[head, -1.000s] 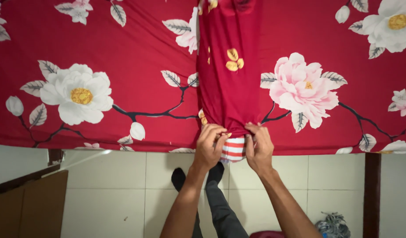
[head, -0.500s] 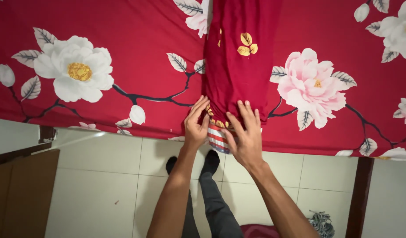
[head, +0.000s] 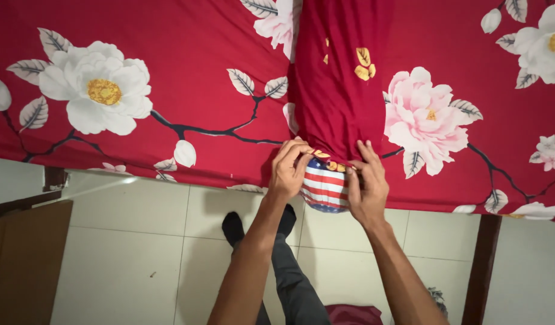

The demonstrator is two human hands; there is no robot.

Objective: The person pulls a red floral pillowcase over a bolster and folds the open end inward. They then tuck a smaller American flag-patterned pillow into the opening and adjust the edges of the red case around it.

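On the floral red bedsheet (head: 169, 78) above white floor tiles (head: 139, 253), my left hand (head: 289, 171) and right hand (head: 368, 186) both pinch the red pillowcase (head: 337, 102) over a striped pillow (head: 325, 186).

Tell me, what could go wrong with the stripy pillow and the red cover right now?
The striped pillow sticks out past the bed edge, so it might slide to the floor. The red cover is bunched at the opening, where the left hand and right hand pinch it; it could snag or slip from either grip.
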